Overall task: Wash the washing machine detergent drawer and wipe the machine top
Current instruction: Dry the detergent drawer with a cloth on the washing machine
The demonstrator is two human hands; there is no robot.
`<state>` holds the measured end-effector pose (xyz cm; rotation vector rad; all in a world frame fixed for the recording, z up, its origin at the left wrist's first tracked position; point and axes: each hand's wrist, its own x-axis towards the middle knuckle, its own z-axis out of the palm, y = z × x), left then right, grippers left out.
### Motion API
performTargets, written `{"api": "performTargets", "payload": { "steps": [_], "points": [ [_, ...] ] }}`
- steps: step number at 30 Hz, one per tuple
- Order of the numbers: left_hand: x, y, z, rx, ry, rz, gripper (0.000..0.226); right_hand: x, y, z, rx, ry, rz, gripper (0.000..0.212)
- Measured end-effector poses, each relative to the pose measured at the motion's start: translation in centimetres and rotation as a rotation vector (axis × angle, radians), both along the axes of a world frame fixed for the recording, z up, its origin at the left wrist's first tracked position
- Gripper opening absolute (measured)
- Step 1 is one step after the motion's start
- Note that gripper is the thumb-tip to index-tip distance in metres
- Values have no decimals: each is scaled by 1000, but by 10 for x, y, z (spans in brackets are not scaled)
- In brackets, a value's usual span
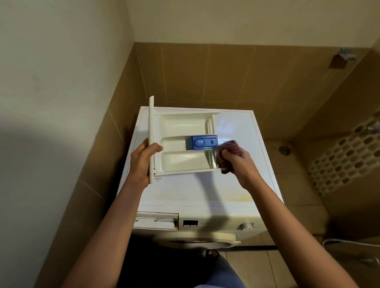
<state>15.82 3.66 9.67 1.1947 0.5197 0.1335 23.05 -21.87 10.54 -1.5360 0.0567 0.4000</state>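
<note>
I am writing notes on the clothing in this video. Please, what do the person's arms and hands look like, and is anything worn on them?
Both arms are bare as far as the picture shows them: no sleeves are visible. The left hand and the right hand carry no gloves, and I see no watch, bracelet or ring. The fingers are partly blurred, so a small ring cannot be excluded.

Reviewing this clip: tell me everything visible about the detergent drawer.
The detergent drawer is out of the machine, held level above the washing machine top. It looks like cream-white plastic, with a long front panel at its left end, three open compartments and a blue insert in the middle one. The left hand grips the front panel; the right hand presses a dark reddish cloth against its right end. The compartments look empty.
</note>
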Motion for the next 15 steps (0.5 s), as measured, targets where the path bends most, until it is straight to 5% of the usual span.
{"api": "performTargets", "payload": {
  "steps": [3, 6, 15],
  "points": [
    [-2, -6, -2, 33, -38, -17, 61, 5, 21, -7, -492, -69, 87, 25],
    [-6, -12, -3, -1, -60, 1, 51, 11, 30, -2, -694, -167, -34, 30],
    [-12, 1, -11, -20, -69, 4, 52, 20, 22, 6, -356, 26, 67, 17]
  ]
}}
